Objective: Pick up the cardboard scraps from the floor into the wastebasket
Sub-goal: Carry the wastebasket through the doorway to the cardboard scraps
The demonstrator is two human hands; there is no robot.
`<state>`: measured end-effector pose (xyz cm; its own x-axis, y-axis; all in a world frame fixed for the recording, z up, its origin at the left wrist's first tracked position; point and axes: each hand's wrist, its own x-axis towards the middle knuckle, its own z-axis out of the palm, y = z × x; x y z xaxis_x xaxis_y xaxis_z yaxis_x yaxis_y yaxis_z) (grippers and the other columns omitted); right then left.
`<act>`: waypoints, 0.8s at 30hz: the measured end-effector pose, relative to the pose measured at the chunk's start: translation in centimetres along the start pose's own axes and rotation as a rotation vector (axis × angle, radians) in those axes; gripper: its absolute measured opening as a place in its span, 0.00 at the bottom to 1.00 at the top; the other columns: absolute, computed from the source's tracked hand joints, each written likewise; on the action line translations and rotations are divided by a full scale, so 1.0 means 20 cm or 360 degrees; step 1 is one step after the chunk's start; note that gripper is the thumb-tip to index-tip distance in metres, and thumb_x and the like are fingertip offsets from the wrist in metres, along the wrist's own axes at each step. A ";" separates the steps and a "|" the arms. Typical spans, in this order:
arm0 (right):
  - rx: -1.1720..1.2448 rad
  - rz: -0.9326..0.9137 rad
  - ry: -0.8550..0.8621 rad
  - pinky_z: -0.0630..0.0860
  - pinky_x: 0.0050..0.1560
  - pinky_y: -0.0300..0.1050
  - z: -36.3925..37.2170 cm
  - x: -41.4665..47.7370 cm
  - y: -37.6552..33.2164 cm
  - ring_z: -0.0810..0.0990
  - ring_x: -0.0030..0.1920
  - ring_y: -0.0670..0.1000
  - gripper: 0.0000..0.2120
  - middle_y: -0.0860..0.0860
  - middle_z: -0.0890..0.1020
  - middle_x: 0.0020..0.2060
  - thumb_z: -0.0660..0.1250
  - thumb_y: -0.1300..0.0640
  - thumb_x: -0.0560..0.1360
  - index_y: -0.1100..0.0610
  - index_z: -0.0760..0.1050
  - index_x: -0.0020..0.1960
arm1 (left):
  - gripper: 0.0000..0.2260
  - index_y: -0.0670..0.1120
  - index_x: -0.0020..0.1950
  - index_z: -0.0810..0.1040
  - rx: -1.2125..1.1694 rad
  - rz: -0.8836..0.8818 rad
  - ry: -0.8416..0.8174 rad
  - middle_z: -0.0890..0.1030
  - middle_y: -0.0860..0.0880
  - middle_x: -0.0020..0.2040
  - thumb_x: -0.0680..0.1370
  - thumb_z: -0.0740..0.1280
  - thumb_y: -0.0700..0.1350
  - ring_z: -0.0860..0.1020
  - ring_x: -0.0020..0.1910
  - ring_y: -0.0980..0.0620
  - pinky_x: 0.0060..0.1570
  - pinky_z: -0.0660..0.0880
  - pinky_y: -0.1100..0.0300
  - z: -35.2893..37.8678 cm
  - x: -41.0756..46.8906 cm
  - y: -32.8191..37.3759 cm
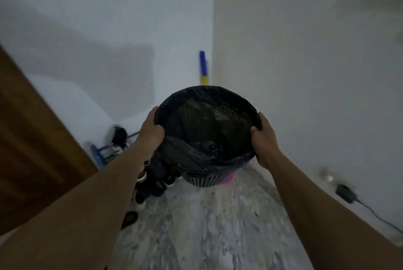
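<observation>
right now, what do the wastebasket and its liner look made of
The wastebasket looks like dark moulded plastic, matte: its wall is an even lattice of slats and holes. The liner is probably thin black plastic film, slightly glossy: it crinkles and drapes over the rim.

Two forearms come in from the lower corners of the frame, bare along their whole visible length. The left hand (152, 132), left of centre, and the right hand (265, 141), right of centre, are likewise bare, seen dimly and slightly blurred.
</observation>
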<state>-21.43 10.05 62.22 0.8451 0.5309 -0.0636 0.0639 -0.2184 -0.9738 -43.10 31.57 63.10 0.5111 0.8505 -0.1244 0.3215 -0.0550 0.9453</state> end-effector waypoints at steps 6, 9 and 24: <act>-0.0050 -0.0132 -0.0518 0.68 0.74 0.59 0.40 -0.03 -0.35 0.70 0.73 0.58 0.28 0.55 0.69 0.75 0.58 0.63 0.82 0.51 0.60 0.81 | 0.35 0.57 0.81 0.59 -0.0106 -0.0108 0.0509 0.69 0.48 0.76 0.78 0.59 0.30 0.70 0.72 0.43 0.72 0.70 0.46 -0.53 -0.32 0.08; 0.0008 -0.0198 -0.0766 0.69 0.73 0.60 0.65 -0.13 -0.49 0.72 0.71 0.57 0.29 0.54 0.70 0.75 0.59 0.62 0.81 0.49 0.61 0.80 | 0.34 0.55 0.82 0.60 -0.0200 -0.0131 0.0801 0.68 0.47 0.76 0.80 0.58 0.29 0.69 0.73 0.43 0.72 0.69 0.50 -0.76 -0.56 0.09; -0.0131 -0.0394 -0.2232 0.67 0.66 0.44 1.56 -1.78 -0.89 0.66 0.75 0.56 0.27 0.51 0.63 0.78 0.55 0.58 0.87 0.45 0.53 0.83 | 0.24 0.62 0.77 0.65 -0.0432 -0.0369 0.2185 0.72 0.49 0.71 0.84 0.58 0.43 0.74 0.67 0.43 0.69 0.72 0.41 -1.60 -2.53 -0.32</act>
<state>-69.20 20.50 75.04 -0.4050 0.9084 -0.1037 0.2010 -0.0222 -0.9793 -96.57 5.58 73.02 -0.7506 0.6593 -0.0434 0.0488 0.1208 0.9915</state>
